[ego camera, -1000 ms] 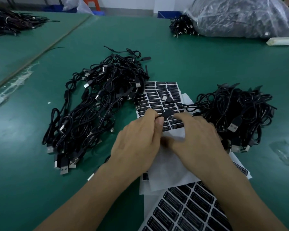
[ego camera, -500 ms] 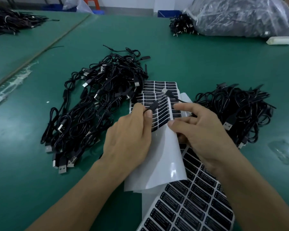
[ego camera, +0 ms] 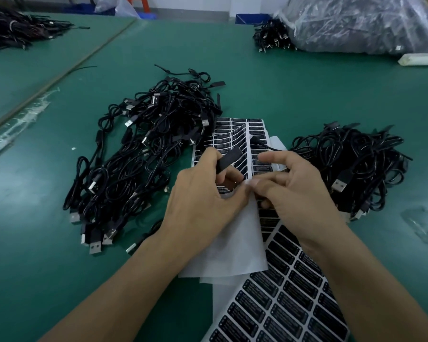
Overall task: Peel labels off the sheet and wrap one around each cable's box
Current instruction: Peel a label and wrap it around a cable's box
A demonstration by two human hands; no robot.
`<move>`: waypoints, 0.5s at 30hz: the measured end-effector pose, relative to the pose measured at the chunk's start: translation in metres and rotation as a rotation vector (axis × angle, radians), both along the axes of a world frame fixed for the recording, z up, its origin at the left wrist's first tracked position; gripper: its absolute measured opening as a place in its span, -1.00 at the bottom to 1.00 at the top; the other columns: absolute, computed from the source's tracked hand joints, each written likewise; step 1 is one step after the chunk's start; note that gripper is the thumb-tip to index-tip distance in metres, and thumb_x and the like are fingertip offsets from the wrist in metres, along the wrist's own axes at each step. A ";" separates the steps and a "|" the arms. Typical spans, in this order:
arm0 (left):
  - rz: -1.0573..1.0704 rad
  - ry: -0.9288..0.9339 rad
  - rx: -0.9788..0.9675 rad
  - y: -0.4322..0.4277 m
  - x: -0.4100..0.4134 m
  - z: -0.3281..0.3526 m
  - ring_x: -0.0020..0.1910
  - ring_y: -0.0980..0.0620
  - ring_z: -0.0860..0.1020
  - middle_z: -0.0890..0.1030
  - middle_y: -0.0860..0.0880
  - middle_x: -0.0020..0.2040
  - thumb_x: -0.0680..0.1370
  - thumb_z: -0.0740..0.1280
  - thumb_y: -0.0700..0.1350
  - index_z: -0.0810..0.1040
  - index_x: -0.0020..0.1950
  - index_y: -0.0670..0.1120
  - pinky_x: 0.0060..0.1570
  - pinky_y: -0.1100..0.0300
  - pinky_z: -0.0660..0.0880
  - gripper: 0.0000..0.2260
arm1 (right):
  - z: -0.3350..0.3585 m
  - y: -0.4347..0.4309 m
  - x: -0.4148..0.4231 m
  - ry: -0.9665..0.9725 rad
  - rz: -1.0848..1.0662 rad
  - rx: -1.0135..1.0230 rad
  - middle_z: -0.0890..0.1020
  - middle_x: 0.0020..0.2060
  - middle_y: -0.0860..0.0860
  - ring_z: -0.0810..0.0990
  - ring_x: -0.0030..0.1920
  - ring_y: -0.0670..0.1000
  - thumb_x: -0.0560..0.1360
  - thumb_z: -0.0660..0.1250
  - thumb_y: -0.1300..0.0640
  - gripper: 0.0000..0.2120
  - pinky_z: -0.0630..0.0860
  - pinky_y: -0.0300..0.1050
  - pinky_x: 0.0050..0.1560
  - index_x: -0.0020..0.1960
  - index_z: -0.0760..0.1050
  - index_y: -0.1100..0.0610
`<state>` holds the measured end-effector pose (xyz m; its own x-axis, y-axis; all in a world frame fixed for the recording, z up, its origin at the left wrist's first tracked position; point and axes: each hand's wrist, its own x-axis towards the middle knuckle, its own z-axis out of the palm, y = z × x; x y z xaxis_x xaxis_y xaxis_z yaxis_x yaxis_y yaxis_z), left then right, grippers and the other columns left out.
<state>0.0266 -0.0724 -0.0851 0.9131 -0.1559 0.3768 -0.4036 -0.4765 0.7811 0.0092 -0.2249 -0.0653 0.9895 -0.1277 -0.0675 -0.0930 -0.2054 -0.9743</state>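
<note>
Fingers of the left hand [ego camera: 203, 201] are grasping the cable's black box [ego camera: 229, 159], tilted, just above the curled label sheet [ego camera: 232, 134]. The right hand [ego camera: 299, 193] is pinching that sheet's edge between thumb and curled fingers, with the index finger straight. One label [ego camera: 224, 191] is showing just below the box, beside the left thumb. A left cable pile [ego camera: 139, 169] and a right cable pile [ego camera: 351, 164] are lying on the green desk [ego camera: 282, 95], flanking the sheet.
</note>
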 end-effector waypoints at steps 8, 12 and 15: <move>-0.004 0.129 -0.091 0.001 0.006 -0.002 -0.26 0.18 0.63 0.68 0.15 -0.22 0.44 0.51 -0.17 0.31 -0.23 -0.06 -0.29 0.27 0.55 -0.65 | -0.005 0.002 -0.001 -0.134 0.062 -0.219 0.70 -0.17 -0.16 0.65 -0.04 -0.12 0.58 0.34 0.19 -0.68 0.56 0.09 0.14 0.16 0.37 -0.18; 0.002 0.156 -0.138 0.002 0.008 0.001 -0.32 0.21 0.58 0.68 0.10 -0.26 0.44 0.49 -0.22 0.21 -0.26 -0.02 -0.30 0.22 0.53 -0.58 | -0.005 0.003 -0.001 -0.187 0.101 -0.292 0.68 -0.18 -0.18 0.62 -0.06 -0.08 0.59 0.32 0.22 -0.64 0.55 0.09 0.09 0.20 0.35 -0.18; -0.005 0.183 -0.155 0.003 0.007 0.002 -0.26 0.08 0.62 0.68 0.08 -0.27 0.45 0.49 -0.19 0.21 -0.24 -0.03 -0.19 -0.08 0.57 -0.59 | -0.005 0.004 -0.001 -0.197 0.108 -0.309 0.68 -0.19 -0.17 0.60 -0.05 -0.02 0.58 0.30 0.24 -0.63 0.53 0.12 0.08 0.21 0.34 -0.17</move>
<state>0.0341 -0.0695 -0.0829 0.9676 -0.1141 0.2252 -0.2512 -0.3439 0.9048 0.0077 -0.2208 -0.0706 0.9885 -0.0070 0.1512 0.1283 -0.4903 -0.8620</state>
